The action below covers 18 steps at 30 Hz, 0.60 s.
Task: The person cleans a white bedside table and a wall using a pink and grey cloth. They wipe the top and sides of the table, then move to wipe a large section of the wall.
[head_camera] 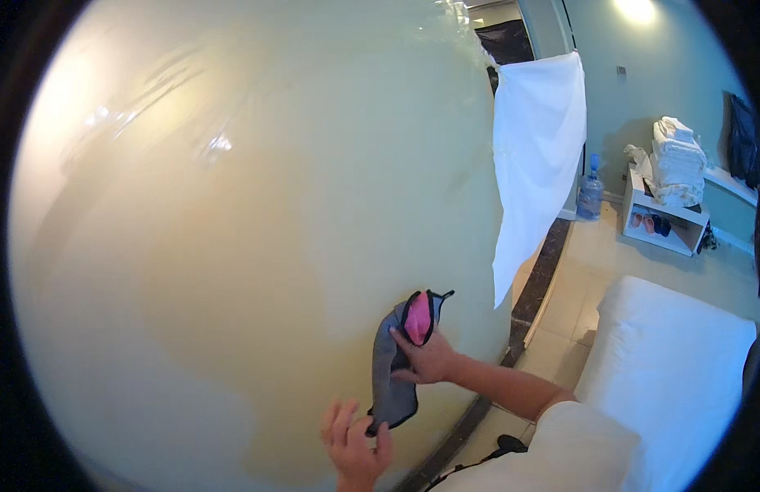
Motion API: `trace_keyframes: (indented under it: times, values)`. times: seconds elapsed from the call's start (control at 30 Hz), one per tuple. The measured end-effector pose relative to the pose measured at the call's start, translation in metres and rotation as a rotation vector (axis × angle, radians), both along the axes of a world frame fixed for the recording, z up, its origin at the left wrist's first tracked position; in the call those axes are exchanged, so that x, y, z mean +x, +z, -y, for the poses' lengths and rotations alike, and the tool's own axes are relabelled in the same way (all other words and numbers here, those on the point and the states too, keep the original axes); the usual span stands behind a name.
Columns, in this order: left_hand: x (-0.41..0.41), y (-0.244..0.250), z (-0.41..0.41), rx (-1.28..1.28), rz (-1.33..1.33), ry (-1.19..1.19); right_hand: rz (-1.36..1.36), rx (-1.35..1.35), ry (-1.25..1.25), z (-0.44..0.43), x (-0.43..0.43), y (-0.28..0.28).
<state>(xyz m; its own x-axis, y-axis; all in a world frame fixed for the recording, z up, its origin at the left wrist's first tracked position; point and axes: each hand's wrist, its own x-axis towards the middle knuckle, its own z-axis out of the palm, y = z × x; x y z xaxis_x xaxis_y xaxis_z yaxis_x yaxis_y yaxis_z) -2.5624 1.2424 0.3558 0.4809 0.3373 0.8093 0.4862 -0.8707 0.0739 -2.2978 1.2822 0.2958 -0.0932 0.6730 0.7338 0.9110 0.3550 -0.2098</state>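
My right hand grips a grey cleaning cloth with black edging, in front of a broad pale panel. Its upper end is folded over so that a pink side shows. A small black loop sticks out at the top corner. Lower down, my left hand has the cloth's bottom black corner between thumb and forefinger, with the other fingers spread. The pale panel looks glossy, with creases in its upper left like plastic film, and reflects light.
A white cloth hangs at the panel's right edge. A white-covered table or bed stands at right on the tiled floor. Farther back are a blue water bottle and a white cabinet bearing stacked towels.
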Motion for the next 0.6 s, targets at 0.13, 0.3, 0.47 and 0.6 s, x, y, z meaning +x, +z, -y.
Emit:
trace_keyframes:
  times: [0.13,0.3,0.47,0.6]
  values:
    - [0.0,0.008,-0.028,0.308,-0.017,0.27,-0.242,0.225,-0.094,-0.033,0.015,0.014]
    - [-0.009,0.018,-0.064,0.531,-0.13,0.618,-0.538,0.517,-0.212,-0.076,0.113,0.058]
    - [-0.007,0.007,-0.074,0.637,-0.191,0.759,-0.73,0.376,-0.437,-0.1,0.241,0.01]
    - [-0.002,0.009,-0.074,0.639,-0.186,0.773,-0.86,0.238,-0.509,-0.096,0.256,-0.062]
